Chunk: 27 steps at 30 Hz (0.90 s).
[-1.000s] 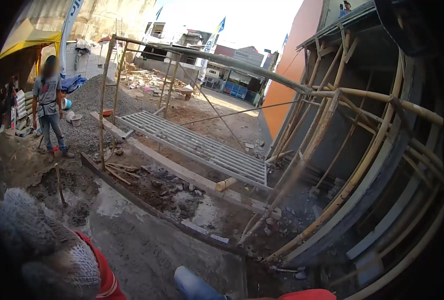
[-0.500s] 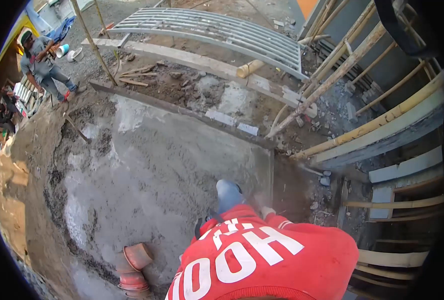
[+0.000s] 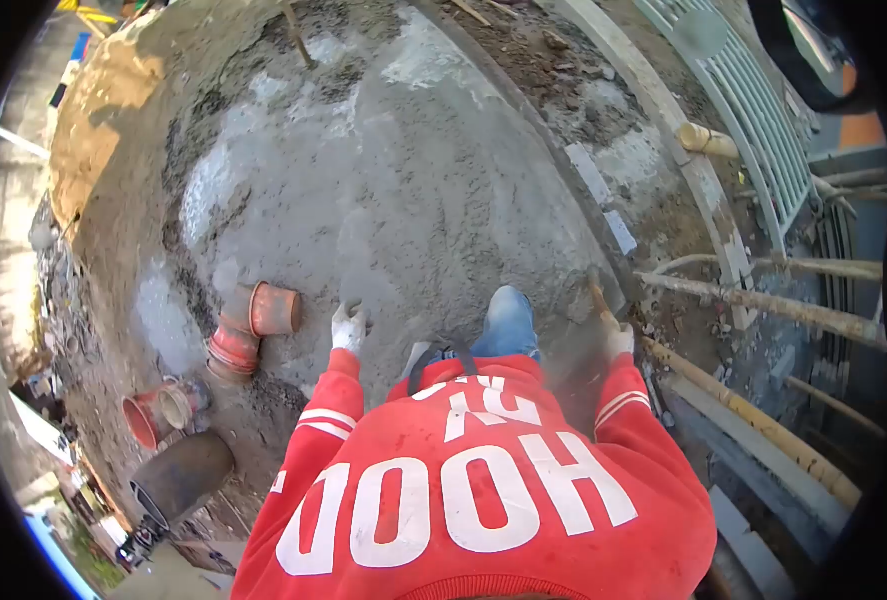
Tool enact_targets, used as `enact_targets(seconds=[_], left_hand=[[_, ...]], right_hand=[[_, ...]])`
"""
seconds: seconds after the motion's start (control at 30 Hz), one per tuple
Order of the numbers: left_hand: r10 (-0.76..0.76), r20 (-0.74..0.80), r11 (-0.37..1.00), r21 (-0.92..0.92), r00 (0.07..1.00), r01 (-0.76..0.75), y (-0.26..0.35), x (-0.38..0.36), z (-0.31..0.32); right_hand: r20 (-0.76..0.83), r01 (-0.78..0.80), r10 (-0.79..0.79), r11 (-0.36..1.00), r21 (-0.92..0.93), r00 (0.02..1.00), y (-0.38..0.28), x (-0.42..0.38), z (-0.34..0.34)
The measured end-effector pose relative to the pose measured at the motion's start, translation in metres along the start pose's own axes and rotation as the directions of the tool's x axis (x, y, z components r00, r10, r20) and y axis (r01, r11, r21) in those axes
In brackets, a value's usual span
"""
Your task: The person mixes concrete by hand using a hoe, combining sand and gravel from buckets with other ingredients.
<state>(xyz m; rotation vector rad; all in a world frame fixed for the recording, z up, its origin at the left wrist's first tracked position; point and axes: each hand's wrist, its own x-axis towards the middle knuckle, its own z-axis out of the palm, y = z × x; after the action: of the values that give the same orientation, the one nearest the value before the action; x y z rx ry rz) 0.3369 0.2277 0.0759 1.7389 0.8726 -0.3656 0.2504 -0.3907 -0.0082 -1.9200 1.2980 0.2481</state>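
Fingers stand parted on the pale left hand (image 3: 349, 328), with nothing visible between them; those of the pale right hand (image 3: 620, 342) look wrapped around a slim brown wooden handle (image 3: 604, 305), though the palm side is hidden from me. Farthest left, I see a dark cylindrical tub (image 3: 189, 472), its inside hard to make out, then orange-red plastic buckets (image 3: 276, 308) near the left hand. Wet grey cement (image 3: 414, 200) spreads ahead of both hands. Between them one blue denim knee (image 3: 510, 320) shows past the red sweatshirt (image 3: 364, 400), which covers the lap. I cannot tell what tool head the handle carries. Farther right, the top edge cuts off a pale metal grating (image 3: 734, 100).
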Motion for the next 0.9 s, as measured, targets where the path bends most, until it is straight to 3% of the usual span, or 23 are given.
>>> enact_targets(seconds=[0.07, 0.13, 0.17, 0.23, 0.3, 0.33, 0.37, 0.4, 0.43, 0.47, 0.5, 0.53, 0.57, 0.6, 0.63, 0.67, 0.7, 0.77, 0.8, 0.83, 0.87, 0.9], left_hand=[[0.281, 0.087, 0.928, 0.23, 0.956, -0.294, 0.031, -0.001, 0.02], [0.334, 0.132, 0.889, 0.286, 0.933, -0.358, 0.083, -0.038, 0.037], [0.317, 0.059, 0.912, 0.254, 0.947, -0.321, 0.078, -0.044, 0.044], [0.307, 0.09, 0.9, 0.297, 0.947, -0.32, 0.065, -0.052, 0.047], [0.273, 0.007, 0.934, 0.238, 0.962, -0.267, 0.033, -0.066, 0.044], [0.195, -0.056, 0.947, 0.27, 0.979, -0.173, 0.001, -0.069, 0.044], [0.117, -0.117, 0.952, 0.297, 0.986, -0.077, -0.025, -0.076, 0.04], [0.01, -0.134, 0.962, 0.272, 0.991, 0.027, -0.045, -0.091, 0.032], [-0.088, -0.142, 0.962, 0.246, 0.986, 0.121, -0.071, -0.108, 0.023], [-0.223, -0.257, 0.95, 0.158, 0.94, 0.269, -0.141, -0.105, 0.024], [-0.324, -0.392, 0.903, 0.142, 0.861, 0.405, -0.185, -0.111, 0.025], [-0.437, -0.371, 0.886, -0.021, 0.819, 0.463, -0.231, -0.126, 0.023], [-0.536, -0.408, 0.82, -0.045, 0.739, 0.57, -0.251, -0.143, 0.021], [-0.601, -0.448, 0.77, -0.101, 0.662, 0.631, -0.296, -0.148, 0.024], [-0.685, -0.409, 0.712, -0.2, 0.604, 0.673, -0.337, -0.154, 0.033], [-0.627, -0.481, 0.771, -0.273, 0.613, 0.575, -0.329, -0.173, 0.041], [-0.741, -0.376, 0.669, -0.336, 0.556, 0.664, -0.309, -0.186, 0.045], [-0.757, -0.214, 0.653, -0.205, 0.618, 0.729, -0.281, -0.193, 0.049], [-0.706, -0.209, 0.702, -0.088, 0.676, 0.706, -0.247, -0.194, 0.045], [-0.655, -0.194, 0.739, 0.033, 0.73, 0.672, -0.209, -0.196, 0.045], [-0.619, -0.209, 0.77, 0.031, 0.757, 0.637, -0.164, -0.195, 0.045], [-0.584, -0.223, 0.797, 0.027, 0.781, 0.604, -0.135, -0.189, 0.039]], right_hand=[[0.127, 0.065, -0.062, 0.998, -0.017, 0.99, -0.004, 0.039, -0.005], [0.19, 0.151, -0.134, 0.986, -0.075, 0.973, 0.027, 0.098, 0.011], [0.193, 0.209, -0.178, 0.966, -0.151, 0.965, 0.026, 0.118, 0.011], [0.169, 0.202, -0.162, 0.945, -0.257, 0.972, -0.008, 0.103, 0.007], [0.185, 0.052, -0.006, 0.969, -0.243, 0.983, -0.041, 0.078, 0.003], [0.121, 0.124, -0.076, 0.878, -0.461, 0.99, -0.039, 0.084, 0.006], [0.137, 0.203, -0.153, 0.826, -0.526, 0.979, -0.024, 0.104, 0.004], [0.076, 0.148, -0.128, 0.846, -0.512, 0.989, -0.015, 0.118, 0.004], [0.038, -0.013, 0.036, 0.875, -0.484, 0.999, -0.006, 0.139, 0.006], [0.007, -0.029, 0.042, 0.789, -0.613, 0.999, -0.01, 0.141, 0.001], [-0.086, -0.068, -0.005, 0.567, -0.821, 0.996, -0.062, 0.078, -0.008], [-0.2, -0.141, -0.036, 0.589, -0.796, 0.979, -0.092, 0.038, -0.004], [-0.198, -0.144, -0.06, 0.486, -0.862, 0.978, -0.096, 0.045, 0.004], [-0.192, -0.136, -0.063, 0.498, -0.856, 0.979, -0.133, 0.006, 0.007], [0.035, 0.072, -0.073, 0.609, -0.79, 0.997, -0.152, -0.006, 0.005], [0.022, 0.077, -0.091, 0.668, -0.74, 0.996, -0.181, -0.044, 0.004], [0.078, 0.195, -0.199, 0.68, -0.707, 0.977, -0.156, 0.001, 0.029], [0.034, 0.241, -0.329, 0.614, -0.752, 0.944, -0.186, -0.035, 0.056], [0.02, 0.236, -0.326, 0.639, -0.732, 0.945, -0.188, -0.032, 0.073], [0.121, 0.362, -0.394, 0.625, -0.692, 0.911, -0.19, -0.03, 0.091], [0.217, 0.484, -0.463, 0.597, -0.64, 0.859, -0.194, -0.029, 0.104], [0.201, 0.479, -0.466, 0.614, -0.627, 0.861, -0.198, -0.036, 0.114]])
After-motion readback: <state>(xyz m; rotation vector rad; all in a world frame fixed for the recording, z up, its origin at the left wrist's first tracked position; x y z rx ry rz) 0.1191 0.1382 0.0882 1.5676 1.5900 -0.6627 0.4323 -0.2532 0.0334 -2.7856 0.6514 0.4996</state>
